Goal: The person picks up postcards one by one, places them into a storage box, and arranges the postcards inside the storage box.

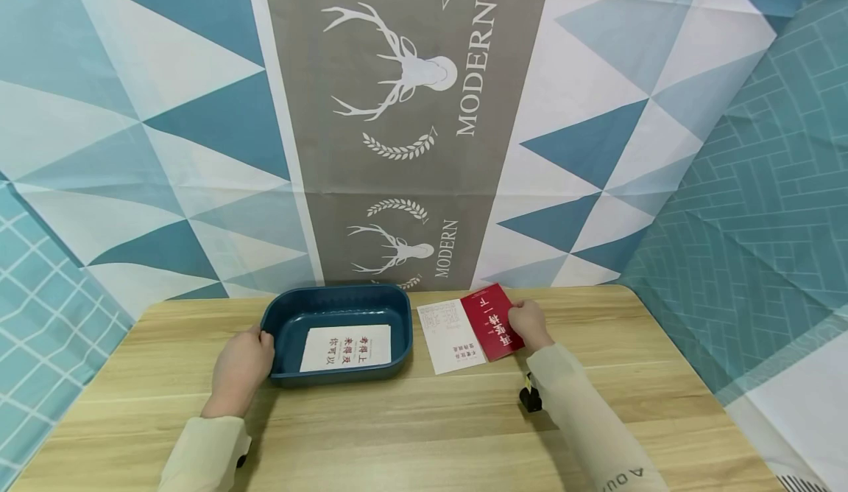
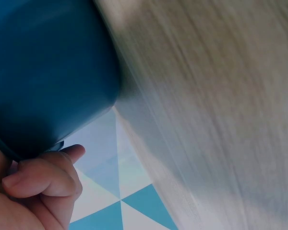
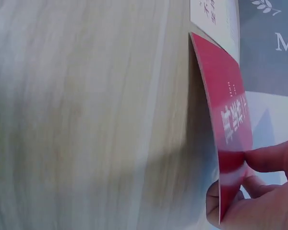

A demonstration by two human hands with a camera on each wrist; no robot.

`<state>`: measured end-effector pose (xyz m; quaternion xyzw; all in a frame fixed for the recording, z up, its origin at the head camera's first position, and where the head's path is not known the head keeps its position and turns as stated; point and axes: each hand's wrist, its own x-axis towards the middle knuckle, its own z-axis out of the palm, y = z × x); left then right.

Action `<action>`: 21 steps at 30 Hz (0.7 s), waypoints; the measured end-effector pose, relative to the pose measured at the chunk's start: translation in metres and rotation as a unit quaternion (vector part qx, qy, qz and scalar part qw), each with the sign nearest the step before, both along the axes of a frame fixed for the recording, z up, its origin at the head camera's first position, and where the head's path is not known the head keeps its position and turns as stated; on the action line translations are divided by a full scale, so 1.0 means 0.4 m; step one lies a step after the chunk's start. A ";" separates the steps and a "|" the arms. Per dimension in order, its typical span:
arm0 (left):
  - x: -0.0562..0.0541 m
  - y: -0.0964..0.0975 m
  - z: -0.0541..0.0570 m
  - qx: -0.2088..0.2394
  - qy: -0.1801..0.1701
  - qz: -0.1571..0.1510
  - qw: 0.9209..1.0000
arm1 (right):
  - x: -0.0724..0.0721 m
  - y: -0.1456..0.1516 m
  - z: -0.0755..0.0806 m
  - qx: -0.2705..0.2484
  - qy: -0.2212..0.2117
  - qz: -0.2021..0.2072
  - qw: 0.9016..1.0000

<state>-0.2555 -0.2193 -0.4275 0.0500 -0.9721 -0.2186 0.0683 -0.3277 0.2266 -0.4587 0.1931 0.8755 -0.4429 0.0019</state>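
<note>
A dark blue plastic basin [image 1: 338, 381] stands near the table's back edge, with a white printed card [image 1: 347, 348] lying inside. My left hand [image 1: 244, 363] grips the basin's left rim, its fingers curled over the edge in the left wrist view. To the basin's right, a red card [image 1: 489, 321] with white characters is pinched at its right edge by my right hand [image 1: 530, 324]. In the right wrist view the red card is tilted, its held side raised off the table. Another white printed card [image 1: 450, 336] lies on the table between the basin and the red card.
The wood-grain table [image 1: 397, 433] reaches back to a patterned cloth [image 1: 411, 241] with deer and triangles hanging behind it. Teal tile-patterned cloth [image 1: 748, 219] hangs at the right side. A small black device [image 1: 531, 399] is strapped under the right wrist.
</note>
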 end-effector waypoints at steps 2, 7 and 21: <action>0.001 0.001 0.001 -0.001 0.002 0.000 1.000 | 0.002 0.006 0.007 -0.005 0.008 -0.006 1.000; 0.001 0.002 0.003 0.001 0.002 -0.001 1.000 | 0.009 0.030 0.025 0.000 0.008 -0.006 1.000; 0.002 -0.001 0.003 0.006 -0.004 -0.002 1.000 | 0.005 0.080 0.076 0.056 0.034 0.113 0.991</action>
